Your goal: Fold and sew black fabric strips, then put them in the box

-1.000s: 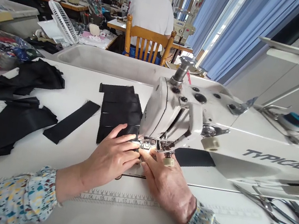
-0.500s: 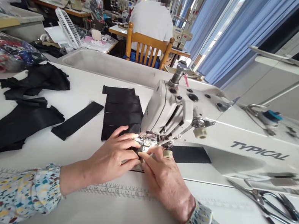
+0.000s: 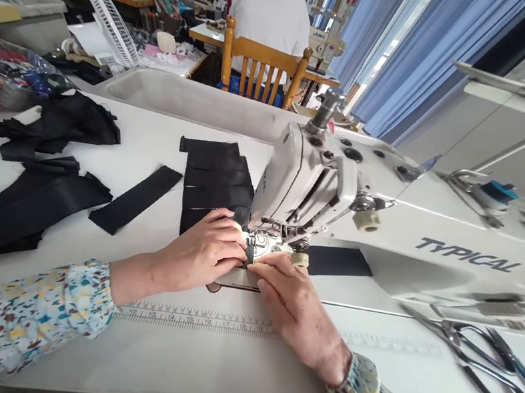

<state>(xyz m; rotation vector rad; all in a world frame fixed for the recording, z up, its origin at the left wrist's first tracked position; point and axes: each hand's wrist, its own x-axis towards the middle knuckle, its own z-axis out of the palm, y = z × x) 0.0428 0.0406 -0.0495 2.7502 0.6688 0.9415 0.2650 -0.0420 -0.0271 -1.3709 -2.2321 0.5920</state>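
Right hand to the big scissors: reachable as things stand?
Likely yes: the scissors lie right of the right hand, handles out in front of the sewing machine, not beneath it. That hand would first have to leave the dark strip it seems to touch.

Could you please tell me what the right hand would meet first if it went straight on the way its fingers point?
The right hand would probably first meet the dark cloth by its fingertips, then the left hand just beyond; any gap is hard to judge.
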